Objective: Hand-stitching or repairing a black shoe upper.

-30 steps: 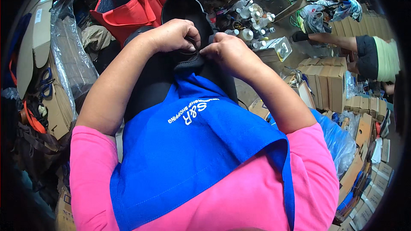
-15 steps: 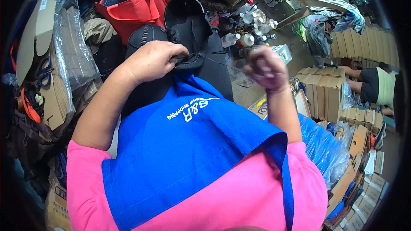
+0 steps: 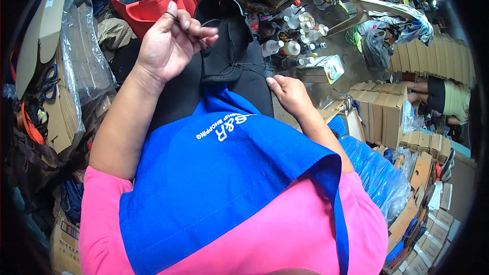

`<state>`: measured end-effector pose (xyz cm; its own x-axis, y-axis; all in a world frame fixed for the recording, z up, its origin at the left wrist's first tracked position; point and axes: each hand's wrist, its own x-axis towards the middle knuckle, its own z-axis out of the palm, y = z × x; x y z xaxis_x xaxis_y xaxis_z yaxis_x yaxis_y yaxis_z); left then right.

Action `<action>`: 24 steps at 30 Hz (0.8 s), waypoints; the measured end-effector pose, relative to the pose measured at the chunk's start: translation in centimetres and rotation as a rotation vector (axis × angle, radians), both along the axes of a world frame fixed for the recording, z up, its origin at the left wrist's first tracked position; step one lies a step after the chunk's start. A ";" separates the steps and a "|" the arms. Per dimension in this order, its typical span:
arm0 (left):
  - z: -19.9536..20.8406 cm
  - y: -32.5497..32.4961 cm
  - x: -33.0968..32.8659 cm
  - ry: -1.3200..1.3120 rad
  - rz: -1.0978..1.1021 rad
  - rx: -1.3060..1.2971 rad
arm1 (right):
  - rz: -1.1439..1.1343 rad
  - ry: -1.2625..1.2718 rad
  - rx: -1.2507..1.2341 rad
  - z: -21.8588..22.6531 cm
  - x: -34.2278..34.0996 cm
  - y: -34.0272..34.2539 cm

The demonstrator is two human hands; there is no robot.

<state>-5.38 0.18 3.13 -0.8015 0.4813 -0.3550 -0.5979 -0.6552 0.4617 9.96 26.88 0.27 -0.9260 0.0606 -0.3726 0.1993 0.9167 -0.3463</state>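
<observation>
On my lap, over a blue apron point(image 3: 229, 183), lies a black leather piece like a shoe point(image 3: 224, 66), its curved opening at the far end and pale stitches along its near edge. Dark cord point(image 3: 247, 64) runs from its middle toward the right. My left hand point(image 3: 175, 43) is raised at the left of the shoe, palm partly turned up, with a length of dark cord looped about its curled fingers. Right of the shoe, my right hand point(image 3: 291, 94) has thumb and finger pressed together; what they pinch is too small to make out.
A red bag point(image 3: 153, 10) stands beyond the shoe. Several bottles point(image 3: 291, 47) and a clear plastic container point(image 3: 331, 67) are at the far right. Stacked cardboard boxes point(image 3: 382, 109) and a person in dark shorts point(image 3: 436, 94) are farther right. Blue-handled scissors point(image 3: 49, 84) hang at left.
My left hand has lifted from the shoe up and to the left, drawing cord with it. My right hand has come down and left, closer to the shoe.
</observation>
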 end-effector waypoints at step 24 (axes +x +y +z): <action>-2.0 1.1 -0.8 1.505 -0.344 -1.022 | 0.337 0.312 -0.142 5.8 -6.5 -2.2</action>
